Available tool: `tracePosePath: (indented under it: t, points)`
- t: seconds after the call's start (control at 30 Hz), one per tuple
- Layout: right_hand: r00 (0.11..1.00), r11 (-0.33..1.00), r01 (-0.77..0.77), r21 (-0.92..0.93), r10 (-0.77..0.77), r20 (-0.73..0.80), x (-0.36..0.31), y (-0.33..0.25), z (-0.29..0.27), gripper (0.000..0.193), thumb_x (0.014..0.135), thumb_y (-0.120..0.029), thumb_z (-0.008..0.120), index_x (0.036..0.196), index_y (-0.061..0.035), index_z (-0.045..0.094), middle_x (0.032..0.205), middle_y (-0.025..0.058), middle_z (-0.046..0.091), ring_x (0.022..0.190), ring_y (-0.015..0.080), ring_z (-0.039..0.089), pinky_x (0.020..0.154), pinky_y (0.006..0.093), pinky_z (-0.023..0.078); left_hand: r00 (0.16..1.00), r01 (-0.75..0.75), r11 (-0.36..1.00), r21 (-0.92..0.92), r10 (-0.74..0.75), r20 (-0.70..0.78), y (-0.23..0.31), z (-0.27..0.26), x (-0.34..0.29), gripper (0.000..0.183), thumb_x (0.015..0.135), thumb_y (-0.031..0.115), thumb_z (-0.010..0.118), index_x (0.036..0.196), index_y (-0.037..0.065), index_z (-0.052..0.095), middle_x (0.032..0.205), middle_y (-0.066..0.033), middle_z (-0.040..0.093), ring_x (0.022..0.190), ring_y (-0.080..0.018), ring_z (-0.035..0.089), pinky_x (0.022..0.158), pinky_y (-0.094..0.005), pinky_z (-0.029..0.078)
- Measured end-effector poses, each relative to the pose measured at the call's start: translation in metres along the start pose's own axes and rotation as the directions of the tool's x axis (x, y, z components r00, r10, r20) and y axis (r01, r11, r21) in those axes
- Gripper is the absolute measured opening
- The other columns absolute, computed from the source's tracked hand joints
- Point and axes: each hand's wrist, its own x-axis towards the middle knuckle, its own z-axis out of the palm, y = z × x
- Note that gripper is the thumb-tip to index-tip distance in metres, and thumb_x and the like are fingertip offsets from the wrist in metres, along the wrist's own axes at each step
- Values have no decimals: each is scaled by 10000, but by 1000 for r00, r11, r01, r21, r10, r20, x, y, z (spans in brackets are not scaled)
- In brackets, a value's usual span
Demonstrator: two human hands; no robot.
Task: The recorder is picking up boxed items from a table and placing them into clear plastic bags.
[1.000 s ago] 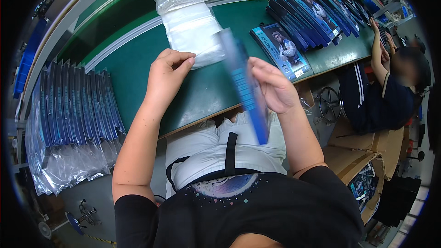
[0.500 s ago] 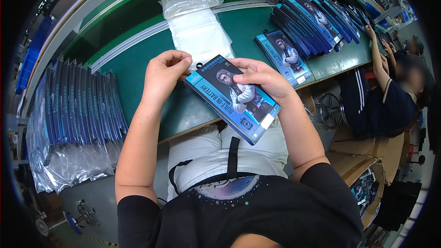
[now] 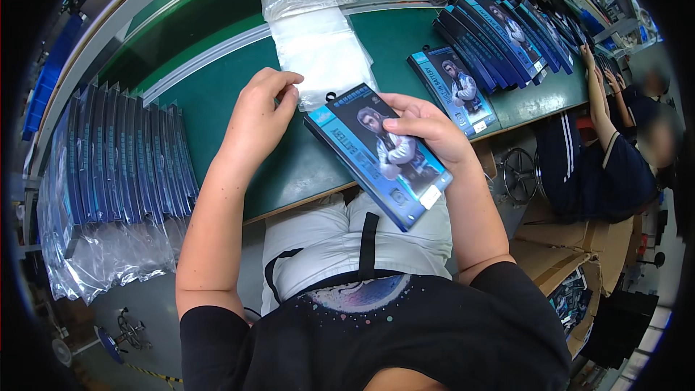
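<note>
My right hand [image 3: 427, 127] grips a flat dark box [image 3: 362, 141] by its right edge, thumb on the printed front and fingers behind it. The box has light-blue trim, a printed figure and a small black hanging loop at its top; it is tilted in front of my lap, at the table edge. Off the box's upper left corner is my left hand [image 3: 269, 105], with nothing visible in it. Its index finger is stretched out and the thumb stands a little apart. Just beyond the fingertips lies a stack of clear plastic bags [image 3: 318, 51] on the green table [image 3: 217, 130].
Another such box [image 3: 452, 90] lies to the right, before piled boxes [image 3: 492, 36]. On the left stands a row of boxes in clear bags [image 3: 123, 159]. An open carton [image 3: 572, 268] is at lower right. A co-worker in dark clothing [image 3: 608, 163] reaches over the table at far right.
My left hand has come away from the box's hanging loop, and its thumb and index finger have parted. The box in my right hand has shifted slightly right.
</note>
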Motion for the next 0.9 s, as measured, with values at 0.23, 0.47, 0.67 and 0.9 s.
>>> tracePosePath:
  t: [0.23,0.47,0.67,0.9]
  points:
    - [995,980,-96,177,92,33,-11,11,5,505,819,-78,629,1236,136,441,1043,190,644,844,186,680,764,280,557,998,-45,998,51,42,53,-2,3,-1,144,823,41,596,950,4,653,890,-93,573,769,-208,561,675,-301,457]
    - [997,961,-71,268,60,48,-20,16,0,433,857,-53,569,1236,115,443,1046,193,642,847,198,682,752,298,563,929,-369,866,338,328,172,-8,2,-4,210,757,8,641,965,16,671,848,-93,567,795,-267,562,716,-358,467]
    - [996,965,-81,248,69,56,-22,16,15,502,838,-54,587,1270,127,407,1084,198,628,885,199,674,791,298,551,989,-144,987,71,141,53,-4,2,0,172,799,11,625,961,15,680,813,-88,567,769,-206,571,678,-304,462]
    - [990,974,-37,223,6,139,4,12,30,574,845,-73,595,1330,113,351,1167,191,587,980,188,639,852,289,516,1000,-3,989,-146,4,6,0,1,5,142,798,36,637,924,26,701,799,-80,584,758,-174,581,694,-278,470]
